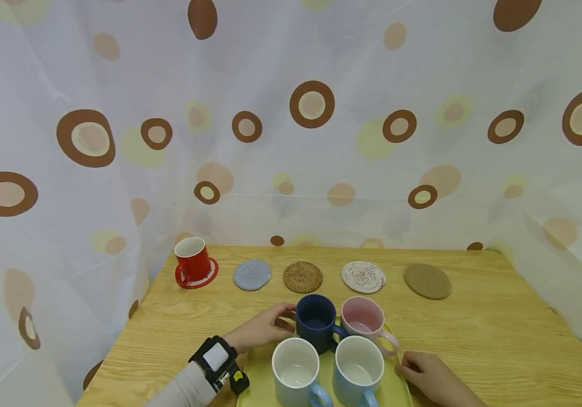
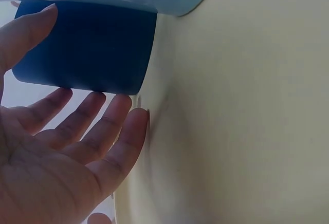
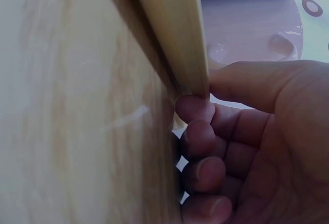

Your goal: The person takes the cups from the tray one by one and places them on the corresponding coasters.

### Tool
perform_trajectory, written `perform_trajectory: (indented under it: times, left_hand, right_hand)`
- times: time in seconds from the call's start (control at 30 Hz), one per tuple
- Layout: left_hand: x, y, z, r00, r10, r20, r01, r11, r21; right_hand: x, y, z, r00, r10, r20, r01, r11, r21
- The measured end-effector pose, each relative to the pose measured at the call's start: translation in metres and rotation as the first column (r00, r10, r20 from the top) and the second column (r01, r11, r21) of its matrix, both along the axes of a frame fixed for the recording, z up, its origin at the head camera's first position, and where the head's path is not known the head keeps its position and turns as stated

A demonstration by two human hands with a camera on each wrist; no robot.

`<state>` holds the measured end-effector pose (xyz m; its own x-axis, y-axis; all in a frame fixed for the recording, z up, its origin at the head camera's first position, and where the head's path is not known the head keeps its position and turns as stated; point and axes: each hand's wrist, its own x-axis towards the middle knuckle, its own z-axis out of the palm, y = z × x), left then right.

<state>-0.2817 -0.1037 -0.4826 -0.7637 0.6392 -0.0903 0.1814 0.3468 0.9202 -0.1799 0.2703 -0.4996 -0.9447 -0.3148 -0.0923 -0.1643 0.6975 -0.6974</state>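
Note:
My left hand [image 1: 265,328] is at the left side of a dark blue mug [image 1: 315,316]. In the left wrist view its spread fingers [image 2: 115,142] reach the mug's side, with the thumb across from them. The mug stands at the back left of a yellow tray [image 1: 257,370]. Beside it is a pink mug [image 1: 362,316]. In front are a light blue mug with white inside [image 1: 295,381] and another light blue mug [image 1: 354,381]. My right hand [image 1: 430,376] pinches the tray's right rim [image 3: 177,39] between thumb and fingers.
At the back left, a red mug [image 1: 194,263] stands on a red-rimmed coaster [image 1: 213,271]. To its right lie a blue-grey coaster [image 1: 252,275], a brown woven coaster [image 1: 303,277], a speckled white coaster [image 1: 363,276] and a tan coaster [image 1: 428,281]. A patterned curtain [image 1: 281,158] hangs behind the wooden table [image 1: 494,328].

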Motion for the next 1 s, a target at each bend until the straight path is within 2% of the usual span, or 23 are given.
perform_trajectory:
  times: [0.17, 0.33, 0.53, 0.67, 0.83, 1.0]
  left_hand:
    - [-0.004, 0.003, 0.0, 0.999, -0.024, -0.033, 0.025, 1.0, 0.002]
    - [-0.008, 0.006, -0.001, 0.999, -0.04, -0.036, 0.04, 0.999, -0.007]
    - [-0.014, 0.012, -0.002, 0.991, -0.093, -0.095, 0.09, 0.995, -0.038]
    - [-0.017, 0.017, 0.0, 0.986, -0.13, -0.104, 0.124, 0.99, -0.06]
    - [-0.019, 0.021, 0.001, 0.979, -0.183, -0.089, 0.183, 0.983, -0.003]
    - [-0.022, 0.023, 0.0, 0.978, -0.196, -0.069, 0.198, 0.979, 0.036]
  right_hand:
    - [0.0, 0.001, 0.001, 1.0, 0.008, -0.004, -0.008, 1.0, -0.007]
    - [0.0, 0.0, 0.0, 1.0, 0.012, -0.011, -0.012, 1.0, -0.006]
    - [0.0, 0.0, 0.0, 1.0, 0.012, 0.002, -0.012, 1.0, 0.002]
    - [0.0, 0.0, 0.0, 1.0, 0.011, 0.007, -0.011, 1.0, 0.008]
    - [0.0, 0.0, 0.001, 1.0, 0.014, -0.004, -0.014, 1.0, 0.006]
    - [0.001, 0.0, 0.003, 1.0, 0.021, 0.003, -0.021, 1.0, -0.009]
